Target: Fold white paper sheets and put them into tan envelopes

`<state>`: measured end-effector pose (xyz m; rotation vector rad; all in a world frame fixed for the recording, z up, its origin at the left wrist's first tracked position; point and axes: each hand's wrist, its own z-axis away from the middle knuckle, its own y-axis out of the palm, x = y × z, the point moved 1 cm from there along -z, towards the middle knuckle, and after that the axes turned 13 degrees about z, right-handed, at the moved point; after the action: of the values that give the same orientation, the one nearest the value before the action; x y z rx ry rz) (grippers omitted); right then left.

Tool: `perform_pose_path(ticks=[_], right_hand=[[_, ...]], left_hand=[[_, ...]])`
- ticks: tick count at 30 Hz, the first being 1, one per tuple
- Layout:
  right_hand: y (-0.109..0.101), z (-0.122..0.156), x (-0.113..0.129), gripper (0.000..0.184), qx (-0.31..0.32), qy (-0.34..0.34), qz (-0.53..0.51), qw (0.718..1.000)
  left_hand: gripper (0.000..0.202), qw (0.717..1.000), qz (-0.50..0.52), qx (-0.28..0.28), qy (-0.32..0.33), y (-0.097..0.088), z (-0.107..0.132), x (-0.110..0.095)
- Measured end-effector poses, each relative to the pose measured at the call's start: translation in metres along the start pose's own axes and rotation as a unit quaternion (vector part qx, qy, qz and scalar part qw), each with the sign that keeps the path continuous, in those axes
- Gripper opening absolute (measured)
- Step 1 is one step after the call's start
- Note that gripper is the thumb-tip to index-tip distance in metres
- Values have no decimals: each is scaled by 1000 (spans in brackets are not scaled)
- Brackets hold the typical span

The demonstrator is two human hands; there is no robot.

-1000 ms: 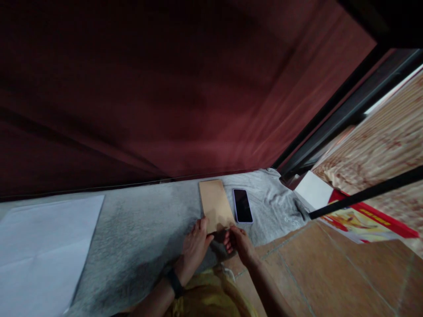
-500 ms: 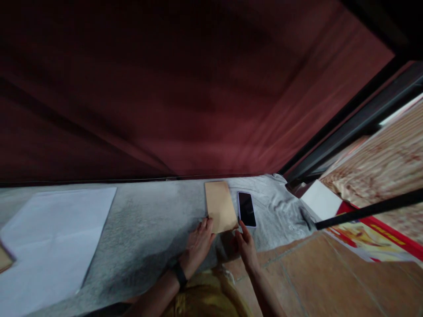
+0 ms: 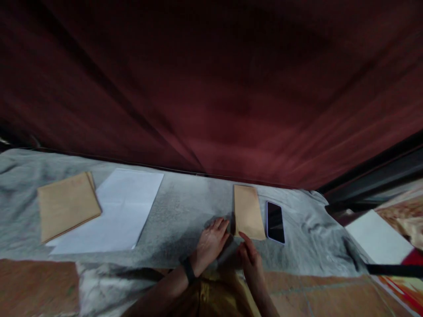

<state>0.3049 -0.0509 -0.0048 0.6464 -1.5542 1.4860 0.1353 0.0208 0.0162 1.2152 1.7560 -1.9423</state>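
A folded tan paper packet point(image 3: 248, 211) lies on the grey cloth point(image 3: 185, 211) in front of me. My left hand point(image 3: 211, 242), with a dark band at the wrist, rests flat on the cloth just left of the packet's near corner, fingers stretched out. My right hand point(image 3: 250, 255) hovers just below the packet's near edge, fingers loosely extended toward it, holding nothing. A dark phone point(image 3: 275, 216) lies screen up right beside the packet.
A stack of tan envelopes point(image 3: 66, 205) and white paper sheets point(image 3: 115, 211) lie on the cloth at the left. A dark red curtain point(image 3: 211, 88) hangs behind. White paper point(image 3: 380, 237) sits at the right, brown tiled floor point(image 3: 330, 299) near me.
Both hands have come off the tan packet, which now lies free on the cloth. My view has swung left, bringing the envelope stack into sight.
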Motion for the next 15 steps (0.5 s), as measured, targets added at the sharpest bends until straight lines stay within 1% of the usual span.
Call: perform_pose_path(ticks=[2,4,6,8,10,11,13,15], right_hand=[[18,4,2,45,7,-77,60,995],[33,8,1,41,-3,-164,134,977],[44,10,-3,41,-29,-239,219,946],[51,11,-7,44,-47,-299,300,905],[55,11,-10,51,-62,-343,359,866],[56,10,-12,54,-72,-356,378,852],[57,8,-14,58,-85,-373,397,834],[59,5,-18,59,-90,-382,406,825]], left_hand=[[39,999,5,-43,-6,-21,14,22],[37,995,4,-95,-28,-46,30,48],[39,987,-7,-153,-57,-76,46,77],[40,973,-30,-213,-81,-111,62,107],[43,950,-64,-283,-116,-149,79,136],[45,935,-85,-316,-139,-168,88,149],[50,905,-135,-359,-184,-200,107,172],[53,880,-183,-377,-225,-225,125,191]])
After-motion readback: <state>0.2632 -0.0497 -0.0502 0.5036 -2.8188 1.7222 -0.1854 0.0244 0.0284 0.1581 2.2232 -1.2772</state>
